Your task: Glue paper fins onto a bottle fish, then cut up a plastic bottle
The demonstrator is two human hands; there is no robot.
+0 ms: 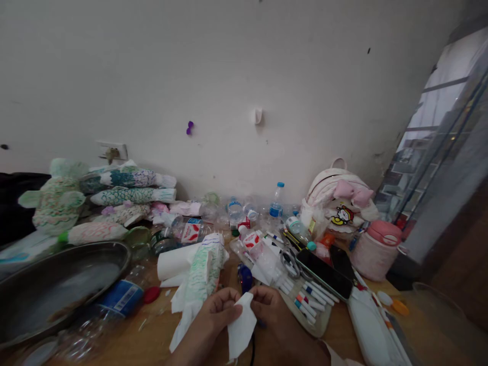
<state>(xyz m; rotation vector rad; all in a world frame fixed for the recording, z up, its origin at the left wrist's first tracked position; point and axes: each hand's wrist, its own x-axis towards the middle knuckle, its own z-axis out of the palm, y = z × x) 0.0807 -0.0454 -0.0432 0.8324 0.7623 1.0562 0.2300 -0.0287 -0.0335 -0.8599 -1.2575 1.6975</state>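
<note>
**Two-Handed Pinch Grip on White Paper Piece [242, 326]**

Head view: both forearms enter from the bottom edge and converge. The left hand [224, 307], fingers curled, pinches the paper's upper left edge, thumb on top. The right hand [269, 308], also curled, closes narrowly on the upper right corner. The paper hangs between them above the table [152, 338], right of the coloured paper fish [206, 267]

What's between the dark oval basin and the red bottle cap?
A clear plastic bottle with a blue label, lying on its side; shown in the head view.
</note>
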